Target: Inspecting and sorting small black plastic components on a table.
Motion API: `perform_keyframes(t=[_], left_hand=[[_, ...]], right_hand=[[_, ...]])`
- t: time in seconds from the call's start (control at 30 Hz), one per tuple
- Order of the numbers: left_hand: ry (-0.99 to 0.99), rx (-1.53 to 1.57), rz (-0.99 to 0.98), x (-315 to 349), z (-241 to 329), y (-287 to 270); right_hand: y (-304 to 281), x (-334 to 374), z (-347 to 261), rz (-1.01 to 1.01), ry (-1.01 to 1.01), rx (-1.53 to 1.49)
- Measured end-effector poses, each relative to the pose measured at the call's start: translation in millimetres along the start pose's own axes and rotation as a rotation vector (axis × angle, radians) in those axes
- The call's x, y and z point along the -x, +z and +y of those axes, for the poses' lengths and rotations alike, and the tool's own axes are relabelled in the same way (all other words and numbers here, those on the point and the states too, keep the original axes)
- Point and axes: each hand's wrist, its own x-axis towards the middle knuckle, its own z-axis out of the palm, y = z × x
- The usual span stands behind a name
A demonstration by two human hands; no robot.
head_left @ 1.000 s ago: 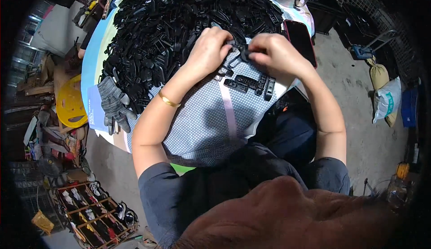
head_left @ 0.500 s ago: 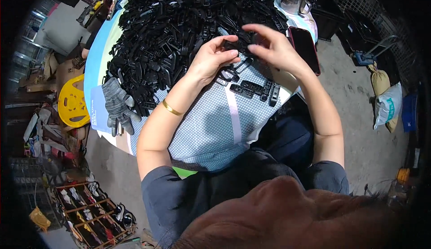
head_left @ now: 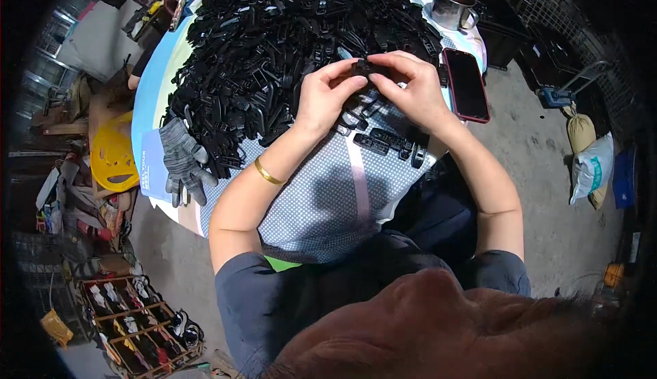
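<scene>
Blue-and-white table [head_left: 294, 204] carries a pile of black parts [head_left: 274, 44]. At the pile's near edge, left hand [head_left: 323, 97] and right hand [head_left: 415, 90] face each other, fingers narrow. A grey glove [head_left: 182, 157] lies left of the pile; a phone [head_left: 467, 85] and metal mug [head_left: 449, 15] are right of it. Smallest: one black piece [head_left: 361, 68], pinched by both hands at that near edge.

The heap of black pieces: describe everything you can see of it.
The heap is a dense jumble of small black pieces, apparently hard plastic, some catching bright glints. Many are long and narrow; some have slots or open frames. They overlap at all angles on the table cover, and the heap runs past the view's top edge. Its near left side meets a grey glove. The left hand and right hand are at its near side, pinching a small black piece.
</scene>
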Motion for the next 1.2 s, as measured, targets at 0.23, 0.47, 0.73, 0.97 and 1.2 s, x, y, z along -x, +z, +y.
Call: perform_keyframes(t=[0.23,0.47,0.73,0.97,1.2], left_hand=[[0.034,0.018,0.120,3.2,1.0,2.5],[0.116,-0.008,0.090,2.6,9.8,0.0],[0.118,0.155,0.059,3.8,9.5,7.4],[0.277,-0.077,-0.038,1.4,18.8,-4.3],[0.155,0.054,-0.115,-3.3,22.4,-6.6]], right_hand=[[1.0,0.3,-2.4,0.025,-0.026,-0.028],[2.4,0.3,-6.4,0.075,-0.106,-0.056],[16.2,2.2,-0.3,0.150,-0.203,0.035],[3.7,-0.2,-1.9,-0.166,0.139,-0.158],[2.3,-1.3,-4.7,-0.177,-0.005,0.201]])
